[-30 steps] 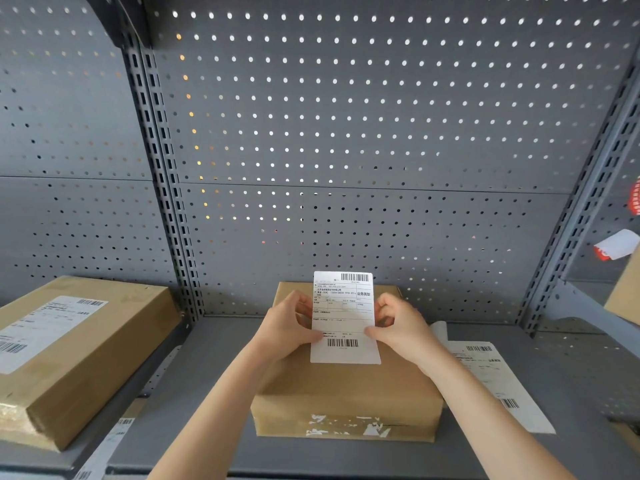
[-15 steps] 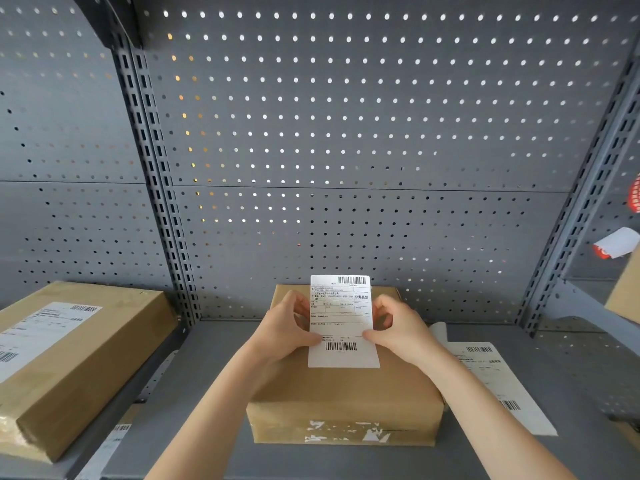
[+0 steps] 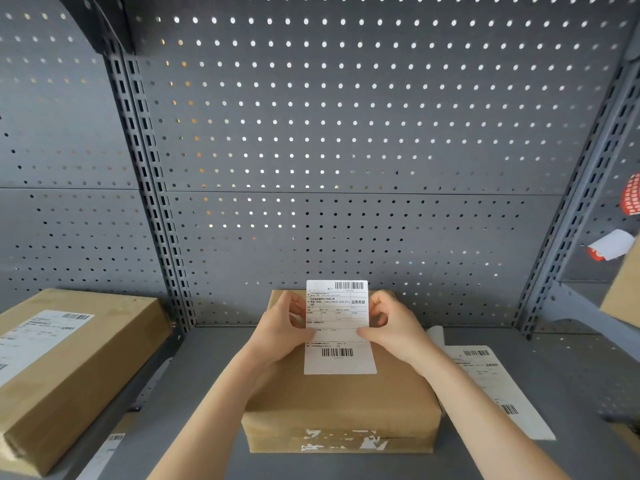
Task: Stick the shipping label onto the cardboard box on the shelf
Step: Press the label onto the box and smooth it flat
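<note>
So I've got my left hand (image 3: 282,327) and right hand (image 3: 394,325) each pinching a side edge of the shipping label (image 3: 338,327), thumbs on the printed face and the other fingers curled behind it. Holding it by both edges keeps the sheet flat and square, and keeps my fingers off most of the back, which I'd guess is the sticky side. It's held over the top of the cardboard box (image 3: 341,403), printed side toward me, top edge tipped up past the far end of the box. Can't tell if the bottom edge is touching the cardboard yet or just above it. Looks like I'm lining it up before pressing down, since a crooked label is a pain to peel.

The box sits flat in the middle of the grey shelf (image 3: 214,375), short side facing me. Just right of it lies a loose sheet (image 3: 491,386) with barcodes. On the left is another box (image 3: 69,368), already labelled. Behind everything is the perforated back panel (image 3: 346,133).
</note>
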A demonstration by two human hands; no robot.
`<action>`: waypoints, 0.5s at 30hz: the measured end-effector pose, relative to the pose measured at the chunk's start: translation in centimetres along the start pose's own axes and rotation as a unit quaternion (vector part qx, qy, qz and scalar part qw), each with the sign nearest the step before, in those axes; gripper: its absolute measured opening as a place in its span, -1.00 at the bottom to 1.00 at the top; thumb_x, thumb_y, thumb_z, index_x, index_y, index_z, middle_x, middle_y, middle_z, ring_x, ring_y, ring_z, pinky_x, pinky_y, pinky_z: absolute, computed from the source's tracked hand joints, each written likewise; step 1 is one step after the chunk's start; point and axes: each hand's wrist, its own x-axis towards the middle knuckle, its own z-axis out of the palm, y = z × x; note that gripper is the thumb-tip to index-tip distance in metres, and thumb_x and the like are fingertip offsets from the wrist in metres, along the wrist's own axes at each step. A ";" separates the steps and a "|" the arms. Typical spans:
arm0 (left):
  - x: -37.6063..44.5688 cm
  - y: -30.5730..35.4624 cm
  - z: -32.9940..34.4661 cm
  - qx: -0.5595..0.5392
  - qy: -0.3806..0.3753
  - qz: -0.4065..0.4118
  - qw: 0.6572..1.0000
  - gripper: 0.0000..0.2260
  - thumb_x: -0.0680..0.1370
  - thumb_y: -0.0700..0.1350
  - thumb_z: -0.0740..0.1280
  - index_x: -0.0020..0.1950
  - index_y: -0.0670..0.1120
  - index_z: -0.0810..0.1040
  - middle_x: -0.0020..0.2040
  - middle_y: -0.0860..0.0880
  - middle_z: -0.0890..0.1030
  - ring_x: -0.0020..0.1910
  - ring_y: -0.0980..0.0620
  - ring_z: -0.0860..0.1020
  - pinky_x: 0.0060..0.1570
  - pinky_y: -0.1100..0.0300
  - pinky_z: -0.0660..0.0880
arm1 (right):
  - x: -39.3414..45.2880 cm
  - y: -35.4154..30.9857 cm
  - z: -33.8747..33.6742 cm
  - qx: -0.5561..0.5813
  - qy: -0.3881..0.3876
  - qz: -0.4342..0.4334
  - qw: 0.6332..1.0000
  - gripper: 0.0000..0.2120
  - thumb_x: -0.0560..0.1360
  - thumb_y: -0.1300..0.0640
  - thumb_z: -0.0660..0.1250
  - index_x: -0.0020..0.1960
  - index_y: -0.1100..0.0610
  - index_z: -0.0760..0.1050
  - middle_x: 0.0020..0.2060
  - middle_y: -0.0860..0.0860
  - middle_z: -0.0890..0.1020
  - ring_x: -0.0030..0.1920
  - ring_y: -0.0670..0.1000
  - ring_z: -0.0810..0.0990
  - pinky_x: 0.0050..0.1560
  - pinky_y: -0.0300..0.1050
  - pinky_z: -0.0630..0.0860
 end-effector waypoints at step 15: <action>0.6 -0.4 0.0 0.051 -0.009 0.000 0.999 -0.65 0.39 -0.23 0.46 -0.15 0.08 0.31 0.01 0.01 0.58 -0.17 0.07 0.54 -0.17 0.24 0.54 | 0.9 0.7 0.3 -0.067 -0.006 0.015 0.998 -0.71 0.32 0.10 0.46 -0.09 -0.02 0.38 -0.07 -0.09 0.55 -0.06 -0.01 0.48 0.04 -0.01 0.41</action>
